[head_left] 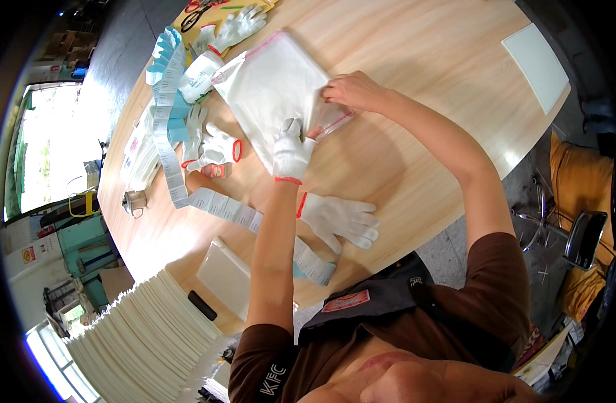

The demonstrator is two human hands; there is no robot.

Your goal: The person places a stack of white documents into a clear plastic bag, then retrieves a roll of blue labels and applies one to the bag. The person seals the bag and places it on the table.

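Note:
A pile of clear plastic bags [264, 84] with pink-red edge strips lies slantwise across the middle of the table. My left hand [292, 151], in a white knit glove with a red cuff, is at the pile's near edge, its fingers curled on the plastic. Bare, my right hand [353, 91] pinches the right-hand corner of a plastic bag; its fingertips are partly hidden. Just nearer than my left hand, a loose white glove [341, 218] lies flat. To the left are more white gloves [219, 146] with red cuffs.
A long strip of pale labels [165, 127] winds down the left side and passes under my left forearm. Scissors [192, 19] lie at the far edge, near a white wrapped roll [200, 75]. A tall stack of white sheets [140, 342] stands near left; a white panel [536, 67] lies far right.

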